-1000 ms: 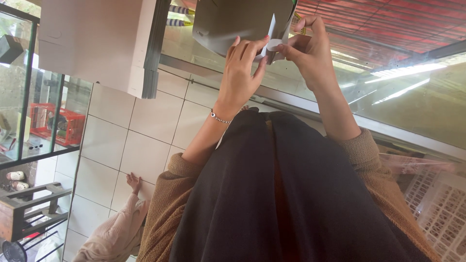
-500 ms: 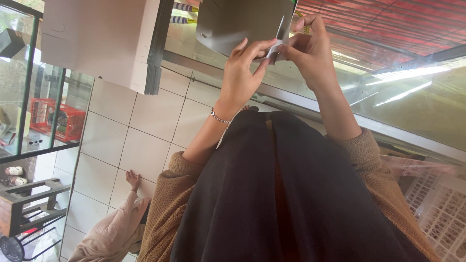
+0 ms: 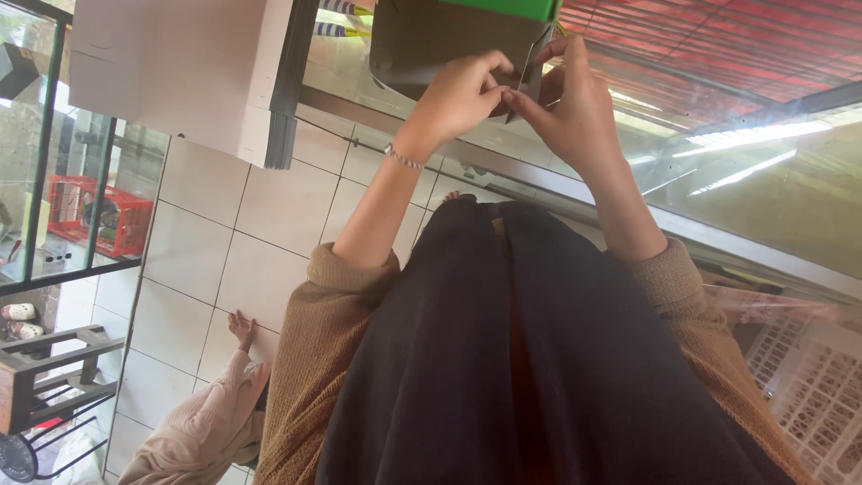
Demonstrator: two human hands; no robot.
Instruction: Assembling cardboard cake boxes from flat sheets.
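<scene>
A grey cardboard box point(image 3: 431, 40) with a green face point(image 3: 503, 7) is held up in front of me, at the top of the view. My left hand point(image 3: 458, 94), with a thin bracelet at the wrist, grips the box's lower edge. Close beside it, my right hand point(image 3: 566, 108) pinches a narrow grey flap point(image 3: 532, 72) at the box's corner. The fingertips of both hands nearly touch at that flap. My brown sleeves and black garment fill the lower middle of the view.
A stack of flat pale cardboard sheets point(image 3: 180, 72) lies top left. A glass counter point(image 3: 718, 180) runs across the right. Another person in beige point(image 3: 202, 422) crouches on the tiled floor point(image 3: 251, 233). There is a red crate point(image 3: 99, 216), a wooden rack point(image 3: 45, 368) and a white plastic crate point(image 3: 808, 386).
The thin pale strip that stuck up between my fingers is now folded down against the box. Both hands have closed in together at the box's corner.
</scene>
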